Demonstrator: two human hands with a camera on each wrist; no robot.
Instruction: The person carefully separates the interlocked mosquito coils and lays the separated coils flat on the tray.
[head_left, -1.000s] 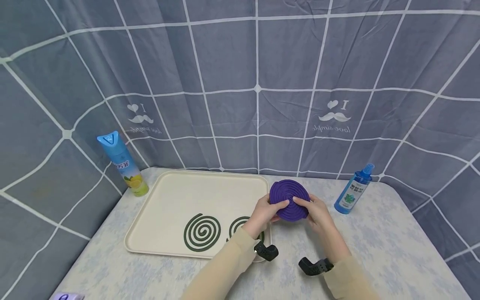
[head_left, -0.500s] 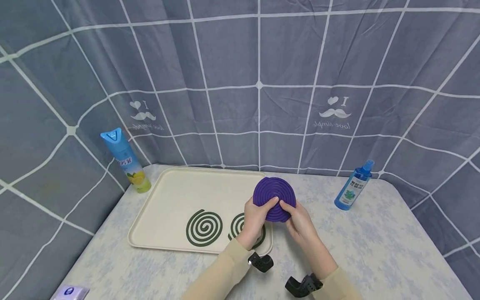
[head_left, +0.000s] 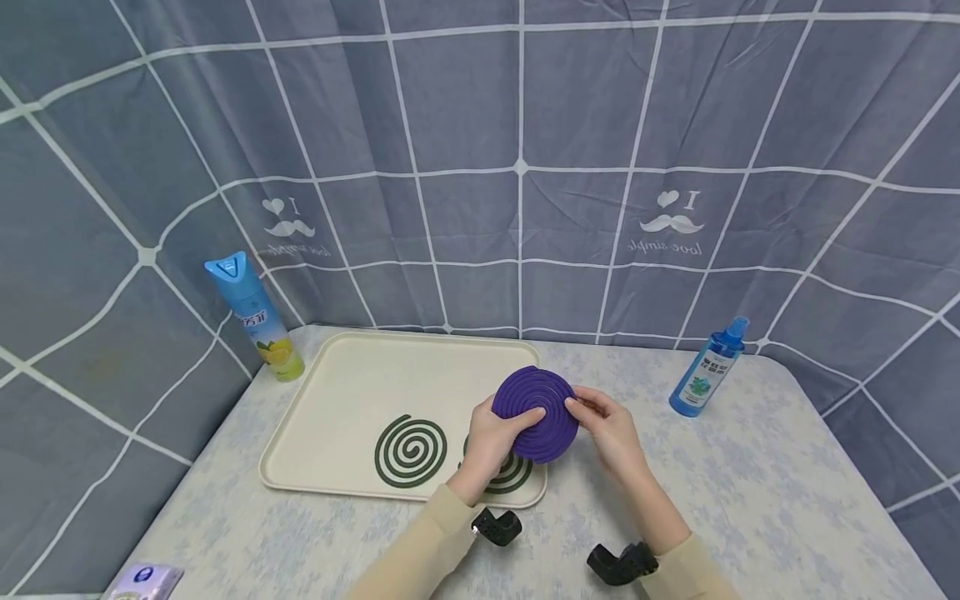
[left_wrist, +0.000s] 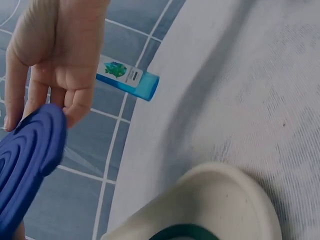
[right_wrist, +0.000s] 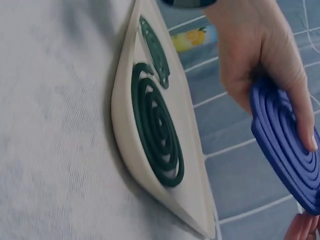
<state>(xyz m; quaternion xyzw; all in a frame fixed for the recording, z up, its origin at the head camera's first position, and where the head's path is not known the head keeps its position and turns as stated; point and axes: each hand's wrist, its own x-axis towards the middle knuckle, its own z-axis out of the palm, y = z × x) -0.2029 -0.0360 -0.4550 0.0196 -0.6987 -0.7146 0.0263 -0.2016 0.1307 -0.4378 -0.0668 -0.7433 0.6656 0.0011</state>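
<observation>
A purple round mosquito coil (head_left: pixel 546 392), its rings packed tightly, is held up above the right end of a cream tray (head_left: pixel 420 343). My left hand (head_left: pixel 487 442) grips it from the left, thumb laid across its face and fingers hidden behind. At its right edge my right hand (head_left: pixel 611 429) pinches it between thumb and fingertips. In the right wrist view the left thumb presses the face of the coil (right_wrist: pixel 285 125). Two dark green spiral mosquito coils lie in the tray: one green coil (head_left: pixel 410 451) in plain sight, another green coil (head_left: pixel 513 475) partly covered by my left hand.
A blue and yellow spray can (head_left: pixel 255 317) stands at the back left, and a blue spray bottle (head_left: pixel 707 371) at the right. A purple packet (head_left: pixel 146 581) lies at the front left table edge. A grey checked curtain (head_left: pixel 465 217) hangs behind the table.
Both hands have carried the purple coil left, over the tray's right end. My right thumb has slid from the middle of the coil to its right edge. The head view has shifted slightly.
</observation>
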